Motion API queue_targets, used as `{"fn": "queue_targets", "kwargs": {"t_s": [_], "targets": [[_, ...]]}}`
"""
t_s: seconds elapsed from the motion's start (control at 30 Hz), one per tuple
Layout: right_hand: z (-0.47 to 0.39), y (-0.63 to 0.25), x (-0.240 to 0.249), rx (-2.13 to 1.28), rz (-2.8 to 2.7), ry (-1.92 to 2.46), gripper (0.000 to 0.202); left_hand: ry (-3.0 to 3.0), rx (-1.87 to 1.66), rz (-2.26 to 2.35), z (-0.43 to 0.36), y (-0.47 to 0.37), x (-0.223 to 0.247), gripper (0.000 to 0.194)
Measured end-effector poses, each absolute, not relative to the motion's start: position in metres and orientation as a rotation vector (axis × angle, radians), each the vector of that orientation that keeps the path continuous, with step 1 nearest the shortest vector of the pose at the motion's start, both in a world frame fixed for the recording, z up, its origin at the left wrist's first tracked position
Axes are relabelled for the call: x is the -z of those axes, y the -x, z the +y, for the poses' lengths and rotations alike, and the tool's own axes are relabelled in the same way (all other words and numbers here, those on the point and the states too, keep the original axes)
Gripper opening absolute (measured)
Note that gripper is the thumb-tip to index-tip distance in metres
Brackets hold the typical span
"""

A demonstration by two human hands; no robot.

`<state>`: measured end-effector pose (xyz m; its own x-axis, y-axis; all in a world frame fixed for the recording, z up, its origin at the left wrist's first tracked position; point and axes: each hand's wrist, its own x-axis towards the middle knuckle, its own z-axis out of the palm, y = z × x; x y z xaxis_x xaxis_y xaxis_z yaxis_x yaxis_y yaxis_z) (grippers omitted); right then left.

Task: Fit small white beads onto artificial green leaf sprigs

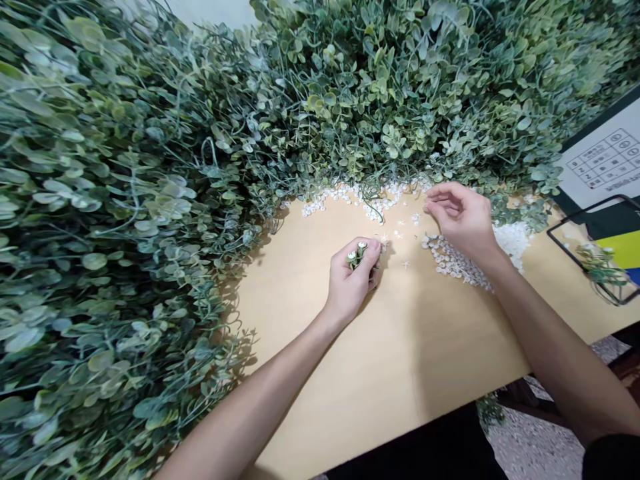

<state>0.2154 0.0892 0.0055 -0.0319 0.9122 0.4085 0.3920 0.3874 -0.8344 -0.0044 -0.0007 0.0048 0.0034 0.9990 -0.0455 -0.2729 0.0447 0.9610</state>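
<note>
My left hand (350,277) is closed around a small artificial flower sprig (356,256), whose green stems and white flower heads show above the fingers. To its right, my right hand (463,217) hovers with thumb and fingertips close together in a pinch; whatever may be between them is too small to make out. Below that hand lies a pile of small white petal pieces (453,262). A few loose white star-shaped pieces (406,265) are scattered on the tabletop (320,360) between my hands.
Heaps of artificial green foliage (360,100) line the back and left of the table. More small white pieces (515,241) lie by my right forearm. At the right stand a black wire frame (553,233) and a printed sheet (603,160).
</note>
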Motion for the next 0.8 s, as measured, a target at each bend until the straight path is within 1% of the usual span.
{"fn": "queue_targets", "kwargs": {"t_s": [0.1, 0.23, 0.43, 0.6, 0.8], "targets": [[0.080, -0.200, -0.009, -1.024, -1.498, 1.024, 0.024, -0.959, -1.289, 1.038, 0.000, 0.005, -0.006, 0.038], [0.070, -0.190, -0.015, -1.255, -1.480, 0.954, 0.030, -0.958, -1.287, 1.017, -0.001, 0.006, -0.007, 0.034], [0.062, -0.190, -0.025, -1.387, -1.508, 0.840, 0.037, -0.982, -1.303, 0.979, -0.002, 0.006, -0.006, 0.030], [0.056, -0.189, -0.029, -1.458, -1.512, 0.742, 0.040, -1.003, -1.293, 1.041, -0.002, 0.005, -0.007, 0.037], [0.056, -0.189, -0.029, -1.476, -1.548, 0.705, 0.043, -1.074, -1.249, 1.089, -0.003, 0.007, -0.006, 0.038]]}}
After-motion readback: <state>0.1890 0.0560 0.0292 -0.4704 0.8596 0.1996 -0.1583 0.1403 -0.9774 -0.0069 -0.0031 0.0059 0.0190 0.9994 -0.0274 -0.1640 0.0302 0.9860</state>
